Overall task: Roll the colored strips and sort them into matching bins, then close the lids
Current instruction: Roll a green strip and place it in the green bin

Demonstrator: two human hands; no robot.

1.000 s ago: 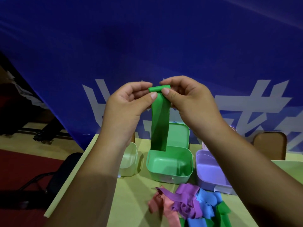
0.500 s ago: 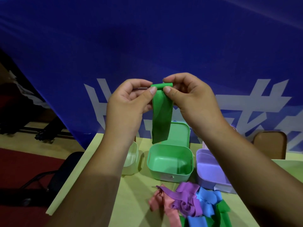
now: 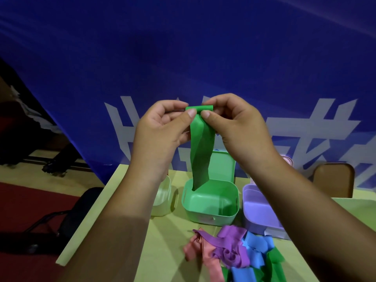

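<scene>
The only writing in view is on the blue banner (image 3: 183, 58) behind the bench (image 3: 162, 241): big white block strokes, cut off by your arms and by the frame edge, so you cannot read them as words. You hold the green strip (image 3: 201, 151) up in front of that banner, above the green bin (image 3: 209, 202). Its top end is wound into a small, tight roll lying crosswise. The rest hangs down as a smooth, matte band with a slight twist, and its lower tip dangles at the bin's open mouth; whether it touches the rim cannot be told. Your left grip (image 3: 160, 129) pinches the roll's left end between thumb and curled fingers. Your right grip (image 3: 234, 127) pinches the right end the same way, and the two thumb tips sit close together on the front of the strip just under the roll. The green bin stands open on the bench with its lid (image 3: 223, 165) raised behind it. A pale cream bin (image 3: 162, 198) sits just to its left and a lilac bin (image 3: 258, 208) just to its right, both partly hidden by your forearms. In front of the bins lies a tangled heap of strips (image 3: 234, 255) in pink, purple, blue and green.
</scene>
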